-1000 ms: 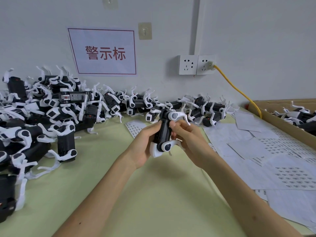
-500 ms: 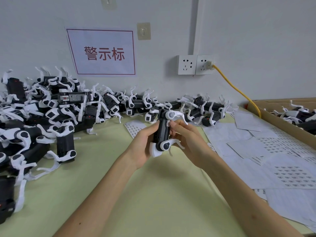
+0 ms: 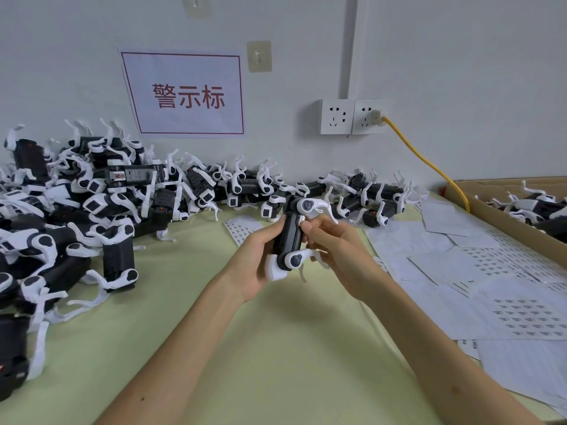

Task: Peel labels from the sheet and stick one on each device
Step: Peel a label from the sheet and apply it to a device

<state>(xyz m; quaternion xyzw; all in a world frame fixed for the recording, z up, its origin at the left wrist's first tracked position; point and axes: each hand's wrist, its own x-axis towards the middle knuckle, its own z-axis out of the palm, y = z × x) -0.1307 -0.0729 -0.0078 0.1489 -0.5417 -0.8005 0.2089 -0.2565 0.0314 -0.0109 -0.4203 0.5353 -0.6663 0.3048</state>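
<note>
Above the green surface [image 3: 276, 348], the left hand [image 3: 256, 259] has its fingers wrapped round the black device [image 3: 290, 237], held upright, while the right hand [image 3: 337, 250] pinches a small white label [image 3: 302, 221] against its upper side. Pressed unevenly, the label could land crooked, wrinkle, or cling to the fingertip; a device slipping in that grip would do the same.

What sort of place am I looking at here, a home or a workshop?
Likely a small factory assembly bench: a heap of identical black-and-white devices, label sheets spread on the table, more devices in a cardboard box.
</note>
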